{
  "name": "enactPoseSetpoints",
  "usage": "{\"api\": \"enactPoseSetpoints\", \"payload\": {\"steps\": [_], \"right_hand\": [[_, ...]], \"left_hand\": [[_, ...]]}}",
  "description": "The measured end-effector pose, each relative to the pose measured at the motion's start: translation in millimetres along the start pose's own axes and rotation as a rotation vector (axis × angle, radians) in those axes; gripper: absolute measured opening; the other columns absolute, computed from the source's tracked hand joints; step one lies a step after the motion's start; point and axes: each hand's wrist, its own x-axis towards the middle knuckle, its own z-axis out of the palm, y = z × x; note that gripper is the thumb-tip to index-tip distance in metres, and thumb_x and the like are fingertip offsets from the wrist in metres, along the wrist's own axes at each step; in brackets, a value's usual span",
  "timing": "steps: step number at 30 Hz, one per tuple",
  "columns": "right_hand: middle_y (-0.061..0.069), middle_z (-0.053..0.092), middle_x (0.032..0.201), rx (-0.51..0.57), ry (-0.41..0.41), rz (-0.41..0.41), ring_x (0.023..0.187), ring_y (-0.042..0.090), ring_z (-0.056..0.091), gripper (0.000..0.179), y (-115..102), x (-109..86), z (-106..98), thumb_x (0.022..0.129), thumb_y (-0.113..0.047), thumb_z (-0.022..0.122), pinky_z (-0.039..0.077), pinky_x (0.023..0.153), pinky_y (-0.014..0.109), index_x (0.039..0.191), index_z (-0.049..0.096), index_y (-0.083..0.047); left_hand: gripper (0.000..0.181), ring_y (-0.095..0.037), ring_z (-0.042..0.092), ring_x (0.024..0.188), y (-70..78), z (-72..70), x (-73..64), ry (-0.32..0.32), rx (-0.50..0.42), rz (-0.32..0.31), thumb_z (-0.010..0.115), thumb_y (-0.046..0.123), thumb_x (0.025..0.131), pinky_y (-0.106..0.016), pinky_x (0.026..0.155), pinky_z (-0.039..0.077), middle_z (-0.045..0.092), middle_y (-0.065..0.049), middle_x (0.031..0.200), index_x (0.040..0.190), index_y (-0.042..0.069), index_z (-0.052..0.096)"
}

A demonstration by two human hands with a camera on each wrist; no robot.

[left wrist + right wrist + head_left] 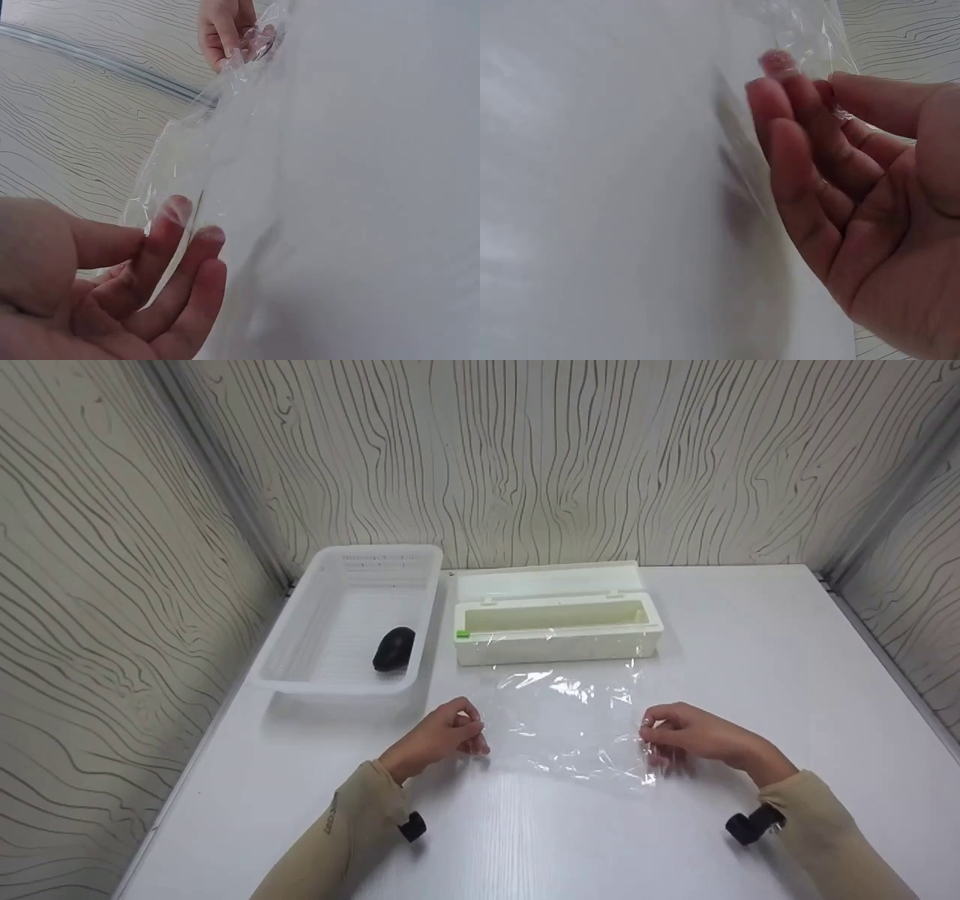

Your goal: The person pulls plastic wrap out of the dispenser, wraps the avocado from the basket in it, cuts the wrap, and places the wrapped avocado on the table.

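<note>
A clear sheet of plastic wrap (pixel 570 720) stretches between the two hands, in front of a long cream dispenser box (pixel 555 649) whose lid stands open. My left hand (pixel 442 735) pinches the sheet's left edge between thumb and fingers; in the left wrist view the film (pixel 232 142) runs from those fingers to the other hand. At the sheet's right edge my right hand (pixel 694 735) pinches a crumpled bit of film. The film's far side reaches up to the front of the box. A green slider (pixel 463 634) sits at the left end of the box's front rim.
To the left stands a white translucent basket (pixel 300 684) holding a dark, oval, glossy object (pixel 394 649). The white table (pixel 787 660) is bordered by wood-grain patterned walls (pixel 525 465) at the back and sides.
</note>
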Motion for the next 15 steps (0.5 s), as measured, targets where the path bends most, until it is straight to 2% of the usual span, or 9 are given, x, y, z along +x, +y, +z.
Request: {"api": "enactPoseSetpoints", "payload": {"steps": [3,5,11,15], "right_hand": [[0.001,0.067,0.072,0.000,-0.020,-0.010,0.062,0.009,0.059,0.027,2,-6.8,3,0.106,-0.024,0.059,0.049,0.058,0.022,0.105,0.062,0.002],[-0.001,0.063,0.069,0.022,-0.049,-0.002,0.060,0.008,0.058,0.028,2,-11.2,5,0.107,-0.025,0.057,0.049,0.056,0.021,0.105,0.062,0.003],[0.001,0.065,0.069,0.074,-0.110,0.074,0.058,0.012,0.064,0.033,3,-19.4,12,0.108,-0.027,0.056,0.054,0.054,0.022,0.099,0.063,0.004],[0.001,0.066,0.068,0.067,-0.117,0.099,0.056,0.012,0.064,0.036,3,-20.9,17,0.106,-0.029,0.059,0.053,0.051,0.021,0.094,0.064,0.005]], "left_hand": [[0.008,-0.021,0.078,0.083,-2.0,0.0,-8.9,-0.051,-0.057,-0.028,0.054,0.004,0.105,-0.035,0.080,0.064,0.069,-0.006,0.081,0.109,0.002,0.048],[0.008,-0.023,0.079,0.083,-2.6,0.1,-15.0,-0.088,-0.060,-0.059,0.053,0.003,0.105,-0.037,0.081,0.065,0.067,-0.006,0.081,0.110,0.001,0.047],[0.007,-0.025,0.079,0.080,-2.9,-0.1,-26.9,-0.156,0.001,-0.153,0.057,0.006,0.104,-0.036,0.077,0.065,0.070,-0.009,0.084,0.109,0.001,0.053],[0.007,-0.022,0.077,0.076,-3.7,-1.1,-28.1,-0.182,0.032,-0.174,0.062,0.006,0.102,-0.035,0.073,0.065,0.073,-0.010,0.082,0.104,0.000,0.060]]}}
